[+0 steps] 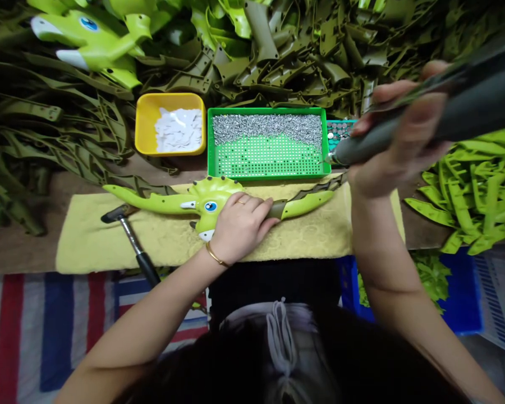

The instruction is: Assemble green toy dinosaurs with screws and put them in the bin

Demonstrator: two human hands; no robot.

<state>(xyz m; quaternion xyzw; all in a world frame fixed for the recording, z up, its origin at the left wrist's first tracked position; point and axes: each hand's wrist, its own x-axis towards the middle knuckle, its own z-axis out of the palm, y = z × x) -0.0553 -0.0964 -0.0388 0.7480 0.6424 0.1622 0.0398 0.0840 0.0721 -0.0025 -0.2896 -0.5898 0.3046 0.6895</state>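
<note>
Left fingers: curled over the toy's middle and grip, the thumb on the near side; the left hand [243, 225] wears a ring, and a bracelet circles the wrist.
Right fingers: wrapped around a dark driver [473, 109]; the right hand [410, 143] is raised, a little blurred from where I stand.
Driver tip: at the tray's near right corner; I can't tell whether it touches.
Toy [305, 206]: lying lengthwise on the yellow cloth [311, 241], its horned head, one blue eye showing, partly under the left hand.
Hammer [128, 233]: head on the cloth's left end, handle jutting past the near edge.
Tray [267, 176]: green, just beyond the cloth, screws banked along its far side.
Bin [142, 126]: yellow, left of the tray, white pieces inside.
Far side: heaped olive parts [273, 73].
Right side: piled green parts [480, 191], a blue crate [463, 297] below.
</note>
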